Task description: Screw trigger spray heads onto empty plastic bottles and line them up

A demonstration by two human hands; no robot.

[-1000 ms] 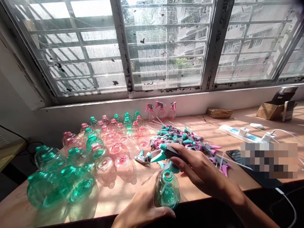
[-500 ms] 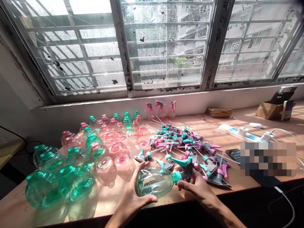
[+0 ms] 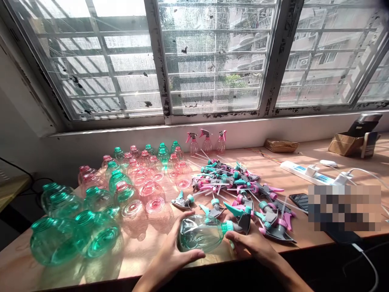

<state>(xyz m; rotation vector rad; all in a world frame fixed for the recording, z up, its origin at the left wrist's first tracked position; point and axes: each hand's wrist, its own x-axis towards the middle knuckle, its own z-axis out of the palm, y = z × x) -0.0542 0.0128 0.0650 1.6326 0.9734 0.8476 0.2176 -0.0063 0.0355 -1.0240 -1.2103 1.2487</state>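
A clear green spray bottle (image 3: 200, 233) lies on its side in my left hand (image 3: 173, 253), whose thumb and fingers wrap round its body near the base. Its neck points right and carries a grey and teal trigger spray head (image 3: 243, 221) with a teal collar. My right hand (image 3: 252, 243) is closed on that head at the collar, thumb in front and the other fingers partly hidden. Just beyond the bottle lie a loose teal and grey spray head (image 3: 214, 207) and another such head (image 3: 182, 200) further left.
Green bottles (image 3: 54, 241) and pink bottles (image 3: 152, 196) without heads stand in rows on the left. A pile of spray heads (image 3: 226, 176) covers the middle. Three pink spray bottles (image 3: 207, 144) stand by the wall. A power strip (image 3: 306, 172) and a phone (image 3: 299, 201) lie right.
The bottle and both hands have shifted slightly right. The spray head has turned a little, and my right fingers have changed position around the collar.
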